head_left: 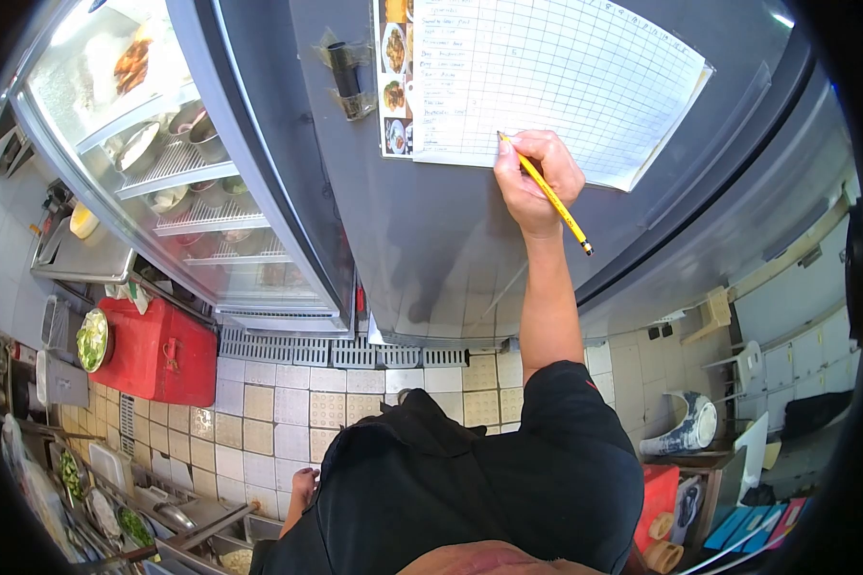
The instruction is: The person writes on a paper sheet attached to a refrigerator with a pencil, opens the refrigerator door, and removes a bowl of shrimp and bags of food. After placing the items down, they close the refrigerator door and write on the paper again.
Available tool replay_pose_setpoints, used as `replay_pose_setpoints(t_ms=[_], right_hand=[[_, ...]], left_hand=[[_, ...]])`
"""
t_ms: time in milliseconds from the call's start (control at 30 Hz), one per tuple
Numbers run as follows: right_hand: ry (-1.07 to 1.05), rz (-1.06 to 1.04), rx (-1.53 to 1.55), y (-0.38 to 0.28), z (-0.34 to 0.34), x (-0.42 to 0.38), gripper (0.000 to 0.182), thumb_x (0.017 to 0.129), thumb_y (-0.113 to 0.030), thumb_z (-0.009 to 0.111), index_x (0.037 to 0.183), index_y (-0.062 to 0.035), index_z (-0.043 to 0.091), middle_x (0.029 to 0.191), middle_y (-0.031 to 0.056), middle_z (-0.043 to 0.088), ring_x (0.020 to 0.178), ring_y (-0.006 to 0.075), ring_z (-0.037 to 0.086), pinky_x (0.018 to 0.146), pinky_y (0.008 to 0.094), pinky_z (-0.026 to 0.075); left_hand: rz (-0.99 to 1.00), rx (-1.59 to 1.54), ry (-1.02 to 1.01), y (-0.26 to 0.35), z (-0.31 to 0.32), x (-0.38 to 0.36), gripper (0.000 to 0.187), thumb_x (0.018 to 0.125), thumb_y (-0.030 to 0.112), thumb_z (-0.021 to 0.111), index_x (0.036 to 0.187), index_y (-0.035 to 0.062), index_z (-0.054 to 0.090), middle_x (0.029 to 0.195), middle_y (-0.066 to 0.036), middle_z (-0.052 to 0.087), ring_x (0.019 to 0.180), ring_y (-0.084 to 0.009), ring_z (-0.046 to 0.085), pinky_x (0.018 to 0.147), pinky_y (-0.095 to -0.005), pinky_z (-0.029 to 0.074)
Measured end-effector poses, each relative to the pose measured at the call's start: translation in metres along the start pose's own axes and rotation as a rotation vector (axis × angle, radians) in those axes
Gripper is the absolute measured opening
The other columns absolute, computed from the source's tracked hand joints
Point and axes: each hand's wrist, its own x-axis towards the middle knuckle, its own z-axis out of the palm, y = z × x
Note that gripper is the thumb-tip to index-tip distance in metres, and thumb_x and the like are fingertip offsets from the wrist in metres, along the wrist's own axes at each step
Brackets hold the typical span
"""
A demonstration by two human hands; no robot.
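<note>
Two hands in view. Left hand (304, 482) low beside the dark shirt (479, 470), well apart from the sheet; fingers partly hidden, cannot tell if it holds anything. Right arm raised; right hand (539, 177) closed in a writing grip, thumb and fingers pinching a yellow pencil (559, 203) near its point. Pencil's long axis runs slanting: eraser end toward lower right, tip up and left of the hand, at the gridded sheet (547, 72) near its bottom edge. Contact too fine to confirm. Right hand much the nearer. Sheet fixed on a grey door (431, 230); dark tube (345, 69) taped left of it. Beyond, left: glass-fronted fridge (340, 321), red box (149, 345).
</note>
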Motion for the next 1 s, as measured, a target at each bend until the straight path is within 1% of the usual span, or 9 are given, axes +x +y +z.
replay_pose_setpoints(t_ms=[167,267,367,467,667,700,767,867,1000], right_hand=[[0.006,0.010,0.003,0.001,0.001,-0.001,0.018,0.067,0.009,0.069,0.074,-0.0037,0.057,0.068,0.0078,0.061,0.055,0.0151,0.058,0.049,0.0230,0.046],[-0.002,0.020,0.005,-0.001,0.001,-0.001,0.018,0.067,0.009,0.068,0.074,-0.0034,0.057,0.068,0.0079,0.061,0.055,0.0150,0.058,0.049,0.0228,0.046],[-0.010,0.015,0.002,-0.002,0.000,0.000,0.018,0.067,0.009,0.068,0.074,-0.0032,0.057,0.068,0.0079,0.061,0.054,0.0150,0.058,0.049,0.0229,0.047],[-0.009,0.006,-0.011,-0.002,-0.001,0.000,0.018,0.067,0.009,0.069,0.074,-0.0031,0.056,0.068,0.0080,0.061,0.054,0.0150,0.058,0.049,0.0230,0.047],[-0.005,-0.006,-0.016,0.001,-0.001,-0.002,0.019,0.067,0.009,0.069,0.074,-0.0030,0.056,0.069,0.0083,0.061,0.055,0.0156,0.059,0.049,0.0234,0.047],[-0.005,-0.009,-0.016,0.001,-0.001,-0.002,0.019,0.067,0.009,0.069,0.074,-0.0029,0.056,0.069,0.0084,0.061,0.055,0.0157,0.059,0.049,0.0235,0.047],[-0.002,-0.022,-0.016,0.001,-0.001,-0.002,0.019,0.066,0.009,0.069,0.074,-0.0029,0.056,0.069,0.0084,0.061,0.055,0.0159,0.059,0.049,0.0235,0.047],[-0.006,-0.026,-0.015,0.000,-0.001,-0.001,0.019,0.066,0.009,0.069,0.074,-0.0028,0.056,0.068,0.0085,0.061,0.056,0.0161,0.059,0.050,0.0235,0.047],[-0.008,-0.012,0.000,-0.001,-0.001,-0.001,0.019,0.066,0.009,0.069,0.074,-0.0028,0.056,0.068,0.0087,0.061,0.056,0.0160,0.059,0.050,0.0233,0.047]], left_hand=[[0.039,-0.015,0.031,-0.005,0.003,0.000,0.039,0.082,0.010,0.068,0.115,-0.0082,0.058,0.092,-0.013,0.065,0.067,-0.0214,0.060,0.057,-0.0307,0.049],[0.045,-0.038,0.009,-0.012,0.004,0.008,0.040,0.082,0.010,0.068,0.116,-0.0086,0.057,0.093,-0.014,0.065,0.068,-0.0214,0.061,0.057,-0.0309,0.050],[0.047,-0.003,0.016,-0.011,0.007,0.006,0.041,0.082,0.010,0.069,0.117,-0.0090,0.056,0.094,-0.015,0.065,0.068,-0.0219,0.061,0.057,-0.0313,0.050],[0.010,-0.053,0.008,-0.010,0.008,0.003,0.044,0.082,0.010,0.068,0.120,-0.0090,0.054,0.097,-0.016,0.065,0.070,-0.0225,0.061,0.057,-0.0317,0.050],[0.023,-0.076,0.016,-0.012,0.010,0.002,0.046,0.083,0.010,0.067,0.122,-0.0083,0.052,0.101,-0.016,0.064,0.073,-0.0231,0.062,0.058,-0.0321,0.051],[-0.008,-0.052,0.052,-0.004,0.011,-0.011,0.046,0.082,0.010,0.068,0.122,-0.0083,0.053,0.100,-0.016,0.064,0.072,-0.0228,0.062,0.058,-0.0319,0.051],[-0.072,-0.008,0.121,0.078,0.026,-0.108,0.045,0.082,0.010,0.068,0.121,-0.0082,0.053,0.098,-0.015,0.064,0.070,-0.0224,0.062,0.057,-0.0316,0.051],[-0.043,0.018,0.120,0.062,0.024,-0.087,0.044,0.082,0.010,0.068,0.120,-0.0066,0.055,0.094,-0.014,0.065,0.067,-0.0208,0.061,0.055,-0.0309,0.049],[-0.055,0.029,0.083,0.065,0.024,-0.091,0.042,0.082,0.010,0.068,0.119,-0.0065,0.056,0.092,-0.013,0.065,0.065,-0.0204,0.061,0.053,-0.0309,0.048]])
